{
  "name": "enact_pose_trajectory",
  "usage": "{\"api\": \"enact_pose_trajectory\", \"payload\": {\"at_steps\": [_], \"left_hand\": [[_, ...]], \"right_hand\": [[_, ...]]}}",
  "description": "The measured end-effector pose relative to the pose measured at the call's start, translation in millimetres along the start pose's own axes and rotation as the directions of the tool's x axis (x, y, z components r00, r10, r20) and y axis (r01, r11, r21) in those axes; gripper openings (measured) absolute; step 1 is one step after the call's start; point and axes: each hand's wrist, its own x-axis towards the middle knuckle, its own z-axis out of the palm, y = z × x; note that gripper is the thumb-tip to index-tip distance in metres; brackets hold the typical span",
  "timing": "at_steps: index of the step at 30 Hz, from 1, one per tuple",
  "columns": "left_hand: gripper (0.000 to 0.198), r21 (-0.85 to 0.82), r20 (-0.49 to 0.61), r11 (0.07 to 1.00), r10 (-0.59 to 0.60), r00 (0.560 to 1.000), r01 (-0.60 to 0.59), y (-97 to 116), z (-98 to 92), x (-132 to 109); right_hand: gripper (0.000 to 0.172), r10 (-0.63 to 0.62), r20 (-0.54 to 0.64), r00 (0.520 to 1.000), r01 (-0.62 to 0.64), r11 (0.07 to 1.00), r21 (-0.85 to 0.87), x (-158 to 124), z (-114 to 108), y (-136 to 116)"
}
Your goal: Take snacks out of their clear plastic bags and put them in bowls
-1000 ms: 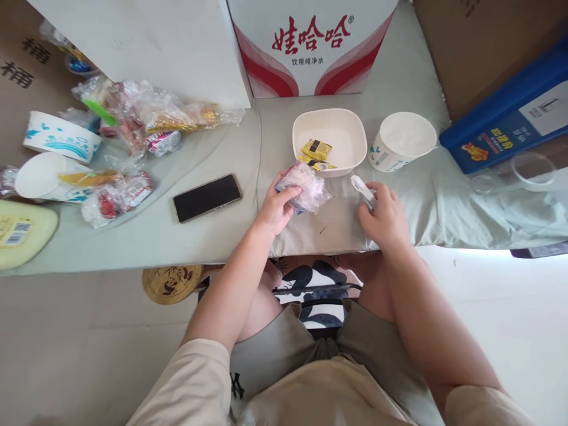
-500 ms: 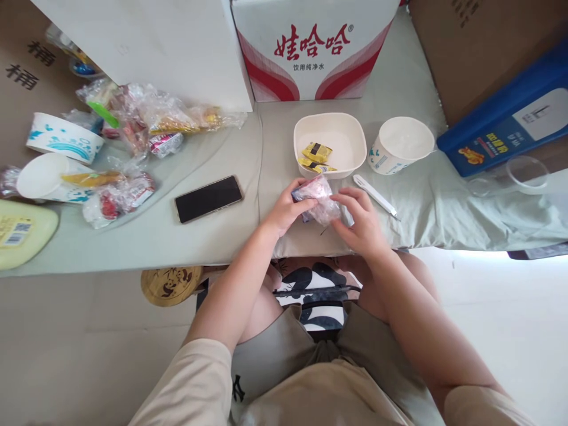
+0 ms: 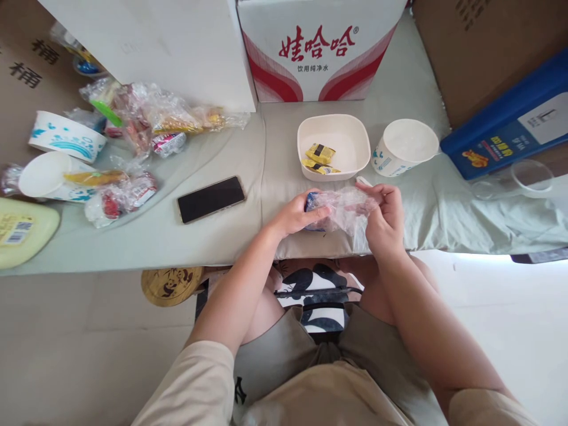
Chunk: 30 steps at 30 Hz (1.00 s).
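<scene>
My left hand (image 3: 296,216) and my right hand (image 3: 385,218) both pinch a clear plastic snack bag (image 3: 341,207) and hold it stretched between them just above the table's front edge. Something blue and pink shows inside the bag near my left fingers. Right behind it stands a square white bowl (image 3: 350,133) with two yellow wrapped sweets (image 3: 319,155) in it. A white paper cup (image 3: 404,147) stands to the bowl's right. The tip of a white tool (image 3: 362,180) peeks out above my right hand.
A black phone (image 3: 210,199) lies left of my hands. Farther left are heaps of wrapped snacks (image 3: 146,118), paper bowls (image 3: 64,136) and a yellow lid (image 3: 22,228). A red-and-white water carton (image 3: 317,47) stands behind; a blue box (image 3: 510,124) and a clear cup (image 3: 530,176) are at right.
My right hand let go of the white tool, came over to the bag and gripped it. Both hands have since drawn the bag out sideways.
</scene>
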Motion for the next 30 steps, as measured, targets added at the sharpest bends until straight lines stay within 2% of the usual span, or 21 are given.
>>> {"api": "enact_pose_trajectory", "payload": {"at_steps": [4,7,10,12,14,17,20,22,24,27,30], "left_hand": [[0.058,-0.012,-0.006,1.000,0.007,1.000,-0.007,-2,0.2,0],[0.058,0.006,-0.016,1.000,0.022,1.000,-0.022,-3,0.2,2],[0.057,0.055,-0.018,0.998,0.040,0.999,-0.038,-3,0.2,3],[0.057,0.087,0.007,0.996,0.029,1.000,-0.030,-2,0.3,3],[0.057,0.103,0.045,0.995,0.002,0.999,-0.007,-2,0.8,4],[0.057,0.090,0.061,0.996,-0.003,0.998,-0.003,-2,2.1,4],[0.057,0.056,0.033,0.998,0.010,0.999,-0.011,-3,3.1,5],[0.056,0.061,0.022,0.998,0.007,1.000,-0.008,-4,3.1,5],[0.054,0.099,0.017,0.995,0.007,1.000,-0.009,-5,2.6,5],[0.051,0.170,-0.012,0.985,0.003,1.000,-0.001,-4,1.8,4],[0.050,0.172,-0.045,0.985,-0.014,0.999,0.021,-1,2.0,2]], "right_hand": [[0.025,-0.012,0.013,1.000,0.013,1.000,-0.016,1,-1,2],[0.033,-0.047,0.087,0.995,0.053,0.997,-0.064,0,-5,-1],[0.019,0.010,0.159,0.987,0.000,0.998,-0.065,1,-8,-4],[0.016,0.090,0.115,0.989,-0.090,0.996,-0.007,3,-9,-3],[0.018,0.139,0.016,0.990,-0.140,0.985,0.099,7,-9,-1],[0.024,0.145,-0.088,0.986,-0.126,0.974,0.190,10,-8,3],[0.034,0.130,-0.099,0.987,-0.113,0.981,0.157,9,-7,6],[0.022,0.125,-0.060,0.990,-0.119,0.988,0.095,6,-7,7],[0.011,0.125,0.049,0.991,-0.125,0.992,0.007,4,-6,6],[0.015,0.102,0.281,0.954,-0.070,0.990,-0.121,1,-5,5],[0.021,0.028,0.380,0.925,0.052,0.978,-0.200,1,-3,2]]}}
